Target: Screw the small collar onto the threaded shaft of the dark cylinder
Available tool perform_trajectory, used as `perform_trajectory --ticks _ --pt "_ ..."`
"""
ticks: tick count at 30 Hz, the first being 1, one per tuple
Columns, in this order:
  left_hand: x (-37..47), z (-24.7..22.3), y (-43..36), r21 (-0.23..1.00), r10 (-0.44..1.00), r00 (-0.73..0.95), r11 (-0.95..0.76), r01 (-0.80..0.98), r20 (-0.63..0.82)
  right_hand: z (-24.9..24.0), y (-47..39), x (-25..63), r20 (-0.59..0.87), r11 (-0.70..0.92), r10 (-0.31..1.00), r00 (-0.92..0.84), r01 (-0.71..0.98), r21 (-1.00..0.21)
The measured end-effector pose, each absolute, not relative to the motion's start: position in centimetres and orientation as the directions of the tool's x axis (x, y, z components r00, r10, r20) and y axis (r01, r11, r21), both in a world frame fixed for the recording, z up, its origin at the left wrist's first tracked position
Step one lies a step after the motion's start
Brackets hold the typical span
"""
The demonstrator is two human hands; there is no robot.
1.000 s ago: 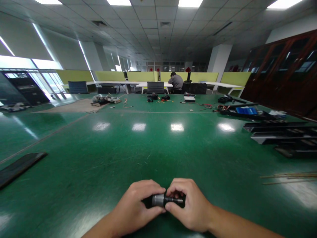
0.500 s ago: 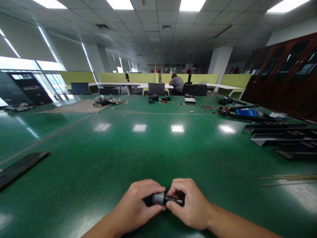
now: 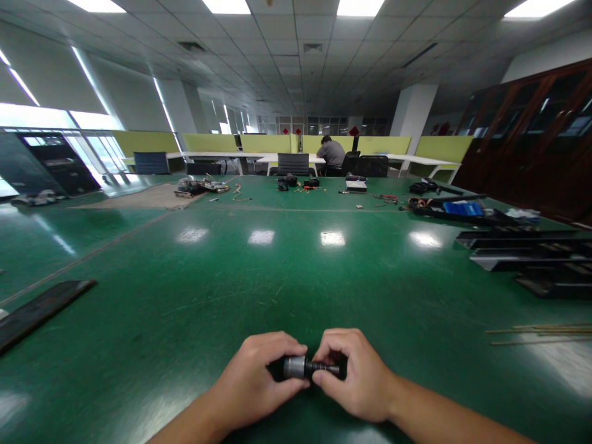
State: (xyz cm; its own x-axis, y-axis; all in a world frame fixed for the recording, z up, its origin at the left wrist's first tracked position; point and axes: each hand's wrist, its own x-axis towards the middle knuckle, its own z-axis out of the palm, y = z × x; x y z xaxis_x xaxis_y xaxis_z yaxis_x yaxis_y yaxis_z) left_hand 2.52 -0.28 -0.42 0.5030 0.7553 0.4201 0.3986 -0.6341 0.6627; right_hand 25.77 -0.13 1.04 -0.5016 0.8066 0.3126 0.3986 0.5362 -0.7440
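Note:
Low in the middle of the view is a small metal cylinder (image 3: 295, 367), silver with black ends, lying level just above the table. A narrow dark stepped shaft (image 3: 329, 368) sticks out of its right end. My left hand (image 3: 252, 383) is closed on the cylinder, thumb below and fingers above. From the right, my right hand (image 3: 358, 377) pinches the shaft close to the cylinder with thumb and forefinger. The part's left end is hidden inside my left palm. Its exact kind cannot be made out.
Both hands are over a green tabletop (image 3: 222, 271). A dark flat bar (image 3: 44, 314) lies at left; thin rods (image 3: 541, 333) and black metal channels (image 3: 531, 259) lie at right. Tools and a blue item (image 3: 462, 209) are farther back. A person (image 3: 332, 153) sits beyond the table.
My right hand has shifted very slightly, its fingertips a little farther right along the shaft. The left hand keeps its hold on the cylinder. The view has tilted slightly.

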Motion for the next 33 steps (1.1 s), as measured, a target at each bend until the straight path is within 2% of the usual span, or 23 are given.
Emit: perform_trajectory --ticks 18,33 --pt "2.17 -0.27 -0.05 0.62 0.733 0.515 -0.667 0.414 0.445 0.88 -0.1 25.88 0.291 0.502 0.831 -0.473 0.415 -0.759" --pt "1.91 0.21 0.28 0.52 0.671 0.511 -0.741 0.425 0.538 0.91 0.13 26.17 0.306 0.5 0.839 -0.45 0.417 -0.759"
